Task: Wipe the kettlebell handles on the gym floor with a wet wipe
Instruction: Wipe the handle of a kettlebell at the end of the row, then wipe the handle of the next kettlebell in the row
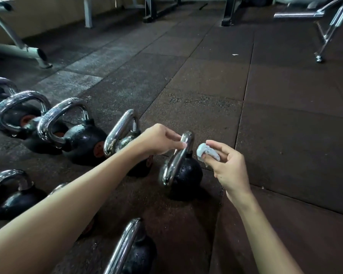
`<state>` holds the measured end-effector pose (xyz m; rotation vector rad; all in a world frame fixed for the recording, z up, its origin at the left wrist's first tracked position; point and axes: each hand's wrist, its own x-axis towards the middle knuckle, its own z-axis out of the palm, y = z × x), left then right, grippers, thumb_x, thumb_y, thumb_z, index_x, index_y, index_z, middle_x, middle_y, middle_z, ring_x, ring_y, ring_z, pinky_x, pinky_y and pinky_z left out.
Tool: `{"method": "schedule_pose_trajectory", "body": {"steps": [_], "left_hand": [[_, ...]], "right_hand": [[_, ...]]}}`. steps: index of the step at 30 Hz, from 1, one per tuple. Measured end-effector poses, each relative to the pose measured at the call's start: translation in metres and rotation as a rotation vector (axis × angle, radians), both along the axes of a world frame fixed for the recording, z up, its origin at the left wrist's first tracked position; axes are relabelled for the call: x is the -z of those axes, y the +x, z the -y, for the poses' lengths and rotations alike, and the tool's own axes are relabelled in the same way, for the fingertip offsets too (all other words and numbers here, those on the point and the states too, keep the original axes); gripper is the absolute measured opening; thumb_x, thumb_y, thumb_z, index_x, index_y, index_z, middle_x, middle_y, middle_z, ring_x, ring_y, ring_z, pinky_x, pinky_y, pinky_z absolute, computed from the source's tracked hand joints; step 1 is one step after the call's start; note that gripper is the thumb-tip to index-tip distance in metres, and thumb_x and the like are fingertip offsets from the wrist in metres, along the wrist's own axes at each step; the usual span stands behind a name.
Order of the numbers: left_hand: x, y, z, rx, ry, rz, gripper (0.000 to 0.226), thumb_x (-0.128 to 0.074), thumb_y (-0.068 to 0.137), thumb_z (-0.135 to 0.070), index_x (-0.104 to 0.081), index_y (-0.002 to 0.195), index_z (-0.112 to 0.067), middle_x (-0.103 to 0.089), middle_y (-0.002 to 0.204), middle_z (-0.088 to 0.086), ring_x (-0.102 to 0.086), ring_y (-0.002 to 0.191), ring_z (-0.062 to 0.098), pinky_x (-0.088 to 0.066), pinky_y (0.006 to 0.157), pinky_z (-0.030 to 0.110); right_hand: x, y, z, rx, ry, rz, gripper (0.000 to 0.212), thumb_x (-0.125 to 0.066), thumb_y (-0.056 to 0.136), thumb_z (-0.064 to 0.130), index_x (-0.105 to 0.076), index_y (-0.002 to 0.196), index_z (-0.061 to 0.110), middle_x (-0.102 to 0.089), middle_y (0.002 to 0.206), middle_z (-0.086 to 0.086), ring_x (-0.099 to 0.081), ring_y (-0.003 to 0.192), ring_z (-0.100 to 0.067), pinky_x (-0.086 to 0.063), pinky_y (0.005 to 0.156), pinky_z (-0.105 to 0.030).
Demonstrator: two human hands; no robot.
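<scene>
A small black kettlebell point(186, 175) with a chrome handle point(177, 161) stands on the rubber floor at the right end of a row. My left hand point(158, 140) pinches the top of that handle between thumb and fingertips. My right hand point(226, 163) holds a crumpled pale-blue wet wipe point(205, 152) just to the right of the handle; the wipe sits a short gap away from the metal. Several more kettlebells point(81, 139) with wet-looking chrome handles line up to the left.
Two more kettlebells point(12, 196) stand in a nearer row at the left, and another point(135, 252) at the bottom centre. Grey machine legs point(18, 50) rise at the far left. A bench frame on wheels point(323, 36) stands at the far right. Dark rubber tiles point(285, 115) stretch to the right.
</scene>
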<state>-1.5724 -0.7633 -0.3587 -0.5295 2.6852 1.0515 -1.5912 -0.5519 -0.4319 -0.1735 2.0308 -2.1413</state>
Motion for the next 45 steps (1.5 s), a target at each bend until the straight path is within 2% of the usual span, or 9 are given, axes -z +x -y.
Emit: {"method": "schedule_pose_trajectory", "body": {"steps": [2, 5, 10, 14, 16, 24, 29, 36, 45], "left_hand": [[0.002, 0.004, 0.002, -0.029, 0.038, -0.033, 0.034, -0.083, 0.080, -0.056, -0.080, 0.107, -0.036, -0.077, 0.098, -0.014, -0.071, 0.095, 0.003, -0.057, 0.092, 0.026], [-0.005, 0.018, 0.023, -0.090, -0.005, -0.094, 0.027, -0.080, 0.084, -0.055, -0.078, 0.104, -0.038, -0.069, 0.081, -0.019, -0.059, 0.063, -0.008, -0.045, 0.056, 0.007], [-0.024, 0.035, 0.077, -0.232, -0.505, -0.295, 0.031, -0.079, 0.081, -0.049, -0.076, 0.111, -0.044, -0.076, 0.102, -0.020, -0.070, 0.103, 0.013, -0.057, 0.089, 0.034], [-0.034, 0.026, 0.111, -0.284, -0.679, -0.056, 0.051, -0.085, 0.073, -0.061, -0.074, 0.113, -0.032, -0.074, 0.117, 0.002, -0.066, 0.110, 0.028, -0.050, 0.081, 0.035], [-0.029, 0.019, 0.126, -0.286, -0.588, 0.079, 0.048, -0.087, 0.067, -0.066, -0.070, 0.088, -0.026, -0.072, 0.097, -0.003, -0.067, 0.097, 0.026, -0.047, 0.074, 0.031], [0.004, 0.011, 0.169, -0.173, -0.232, 0.014, 0.034, -0.091, 0.064, -0.049, -0.081, 0.086, -0.025, -0.072, 0.072, -0.004, -0.067, 0.079, 0.013, -0.050, 0.065, 0.026], [0.005, 0.012, 0.183, -0.113, -0.123, 0.013, 0.039, -0.092, 0.063, -0.050, -0.081, 0.091, -0.024, -0.073, 0.072, -0.002, -0.066, 0.071, 0.009, -0.044, 0.053, 0.022], [0.010, 0.022, 0.181, -0.161, 0.054, -0.032, 0.038, -0.095, 0.059, -0.047, -0.081, 0.092, -0.035, -0.075, 0.080, -0.009, -0.069, 0.085, 0.014, -0.060, 0.081, 0.034], [0.024, 0.023, 0.174, -0.315, 0.129, -0.048, 0.043, -0.094, 0.056, -0.048, -0.079, 0.096, -0.050, -0.075, 0.080, -0.018, -0.068, 0.089, 0.008, -0.059, 0.083, 0.032]], "right_hand": [[-0.004, 0.000, 0.008, -0.018, 0.007, -0.038, 0.033, -0.085, 0.082, 0.007, -0.077, 0.111, 0.020, -0.080, 0.098, 0.003, -0.074, 0.085, -0.004, -0.054, 0.073, -0.019], [-0.013, -0.001, 0.016, -0.013, 0.044, -0.141, 0.027, -0.082, 0.084, 0.006, -0.079, 0.104, 0.024, -0.080, 0.099, 0.006, -0.075, 0.097, -0.012, -0.058, 0.093, -0.035], [-0.036, -0.006, 0.034, 0.009, 0.103, -0.244, 0.027, -0.082, 0.083, 0.010, -0.080, 0.102, 0.030, -0.079, 0.096, 0.011, -0.075, 0.093, -0.009, -0.060, 0.090, -0.040], [-0.057, -0.017, 0.070, -0.075, 0.206, -0.398, 0.029, -0.083, 0.082, 0.012, -0.080, 0.105, 0.031, -0.078, 0.096, 0.019, -0.074, 0.094, -0.003, -0.060, 0.085, -0.033], [-0.065, -0.027, 0.094, -0.110, 0.272, -0.444, 0.029, -0.084, 0.082, 0.015, -0.080, 0.107, 0.029, -0.078, 0.096, 0.021, -0.073, 0.094, 0.001, -0.059, 0.084, -0.028], [-0.069, -0.070, 0.202, -0.309, 0.591, -0.609, 0.043, -0.084, 0.082, 0.024, -0.074, 0.122, 0.037, -0.075, 0.087, 0.018, -0.047, 0.052, -0.004, -0.038, 0.058, -0.012], [-0.070, -0.073, 0.228, -0.375, 0.740, -0.612, 0.033, -0.084, 0.083, 0.019, -0.079, 0.114, 0.031, -0.074, 0.090, 0.016, -0.058, 0.068, 0.012, -0.039, 0.064, -0.006], [-0.103, -0.079, 0.235, -0.538, 0.926, -0.676, 0.030, -0.085, 0.083, 0.020, -0.079, 0.111, 0.028, -0.067, 0.085, 0.027, -0.058, 0.069, 0.018, -0.037, 0.065, -0.004], [-0.065, -0.084, 0.236, -0.485, 0.843, -0.771, 0.025, -0.077, 0.089, 0.025, -0.079, 0.110, 0.037, -0.067, 0.089, 0.011, -0.062, 0.078, -0.007, -0.049, 0.069, -0.031]]}}
